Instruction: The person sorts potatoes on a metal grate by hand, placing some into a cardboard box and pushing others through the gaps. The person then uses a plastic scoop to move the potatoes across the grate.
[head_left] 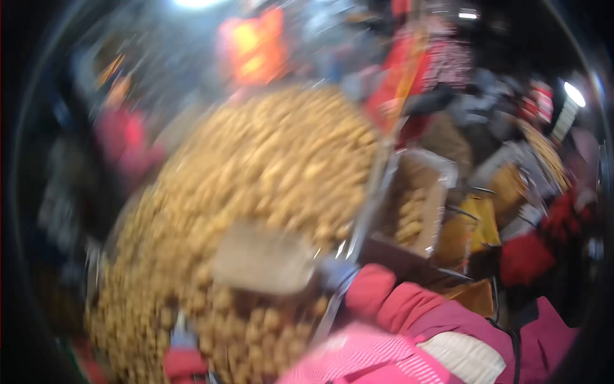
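A large heap of round yellow-brown produce (275, 160), possibly potatoes or fruit, fills the middle of the head view. My right hand (336, 274), in a blue-grey glove below a pink cuff, is at the heap's right edge. It appears closed on the right end of a flat tan board (263, 257), which looks like cardboard or a scoop plate and lies over the produce. Lower left, my left hand (183, 336) wears a similar glove under a red cuff and is low over the heap. Motion blur hides its fingers.
A metal rail (377, 185) borders the heap's right side. Beyond it stand a box (441, 217) with some produce inside and a yellow crate (483, 221). Several people are around the heap, including one in an orange vest (256, 48) and another in pink (125, 141).
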The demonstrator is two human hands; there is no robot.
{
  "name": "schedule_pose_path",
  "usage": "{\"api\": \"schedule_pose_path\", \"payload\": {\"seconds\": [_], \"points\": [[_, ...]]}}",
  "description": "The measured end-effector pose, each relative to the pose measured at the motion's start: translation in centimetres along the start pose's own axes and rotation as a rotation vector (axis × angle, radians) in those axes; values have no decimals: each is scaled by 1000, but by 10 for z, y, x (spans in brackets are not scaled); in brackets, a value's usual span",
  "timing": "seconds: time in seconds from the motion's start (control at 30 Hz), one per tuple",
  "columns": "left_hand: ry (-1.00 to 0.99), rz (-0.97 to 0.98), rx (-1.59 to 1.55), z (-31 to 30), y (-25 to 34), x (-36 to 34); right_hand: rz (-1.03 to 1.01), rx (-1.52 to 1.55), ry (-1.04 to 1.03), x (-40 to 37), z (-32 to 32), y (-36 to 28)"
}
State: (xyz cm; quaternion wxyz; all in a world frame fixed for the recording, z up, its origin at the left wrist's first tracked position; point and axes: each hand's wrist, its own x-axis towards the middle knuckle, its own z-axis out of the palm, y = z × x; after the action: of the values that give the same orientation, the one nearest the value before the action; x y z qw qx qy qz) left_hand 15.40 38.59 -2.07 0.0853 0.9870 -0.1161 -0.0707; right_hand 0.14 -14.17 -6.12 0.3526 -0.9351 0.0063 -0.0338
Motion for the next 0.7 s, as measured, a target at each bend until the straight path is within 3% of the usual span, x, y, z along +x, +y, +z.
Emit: {"api": "schedule_pose_path", "payload": {"seconds": [0.03, 0.07, 0.13, 0.17, 0.2, 0.27, 0.3, 0.37, 0.43, 0.47, 0.53, 0.67, 0.7], "points": [[-16, 38, -42, 0, 3, -22, 84, -160, -58, 2, -11, -13], [-37, 44, -78, -3, 9, -46, 33, -260, -39, 3, -11, -10], [-62, -64, -261, -11, 42, -81, 2, 6, -10, -6, -26, -20], [-55, -134, -390, -17, 64, -94, -105, 53, 69, -4, -15, -2], [-298, -442, -156, -30, 88, -91, -40, 244, 58, -2, -1, 12], [-216, -334, -88, -6, 92, -113, -11, 337, 79, 1, 10, 18], [-214, -207, 73, -23, 111, -121, -62, 272, 110, 0, 5, 18], [-323, -168, 157, -31, 138, -144, -129, 246, 127, 0, 0, 18], [-255, -181, 157, -30, 145, -173, -157, 330, 95, 1, 1, 28], [-224, -183, 162, -28, 145, -180, -79, 406, 64, -2, 1, 32], [-127, -250, 189, -16, 121, -189, -111, 311, 72, -2, -1, 34], [35, -387, 396, -33, 27, -182, -97, 347, 75, -4, 4, 39], [-8, -454, 410, -31, 1, -173, -92, 360, 87, -4, 7, 42]]}}
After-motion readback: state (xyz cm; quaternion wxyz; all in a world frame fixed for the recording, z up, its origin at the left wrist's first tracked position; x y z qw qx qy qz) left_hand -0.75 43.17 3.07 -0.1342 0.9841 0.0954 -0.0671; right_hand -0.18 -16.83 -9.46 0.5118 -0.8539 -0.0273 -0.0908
